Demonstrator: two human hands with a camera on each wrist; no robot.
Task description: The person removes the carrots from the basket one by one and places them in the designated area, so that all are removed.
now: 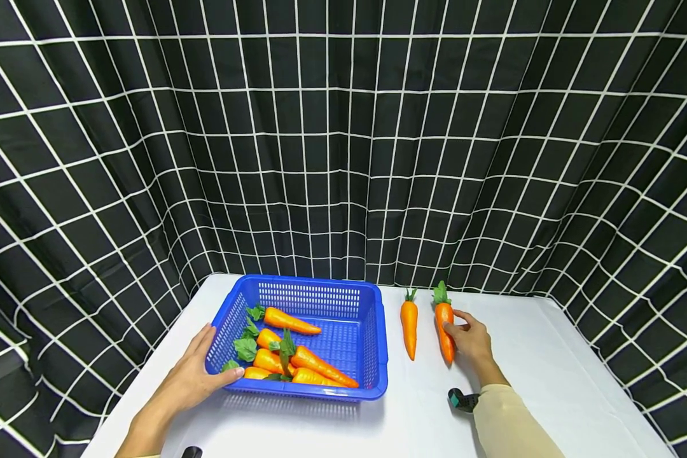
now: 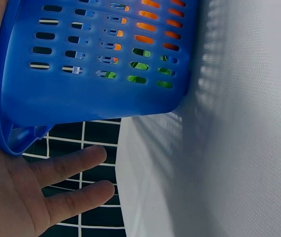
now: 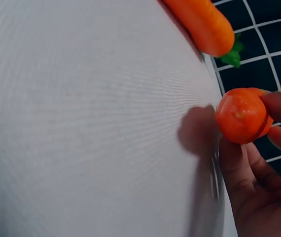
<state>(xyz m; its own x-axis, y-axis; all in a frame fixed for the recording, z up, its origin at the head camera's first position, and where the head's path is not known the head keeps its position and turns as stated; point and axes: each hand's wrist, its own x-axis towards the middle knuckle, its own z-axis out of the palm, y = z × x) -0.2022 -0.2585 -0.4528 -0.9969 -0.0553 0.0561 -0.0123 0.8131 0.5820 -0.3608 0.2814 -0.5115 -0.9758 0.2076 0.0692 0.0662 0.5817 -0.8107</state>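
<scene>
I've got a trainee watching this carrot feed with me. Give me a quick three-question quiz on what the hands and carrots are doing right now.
1. True or false: the right hand grips a carrot that lies on the white table.
2. How many carrots lie on the table outside the blue basket? A) one B) two C) four
3. Fill in: the left hand holds the basket at its ____ corner, as the head view shows it.

Key
1. True; thumb and fingers close round it.
2. B; the gripped one and a free carrot beside it.
3. Near left; the thumb lies over the rim.
</scene>
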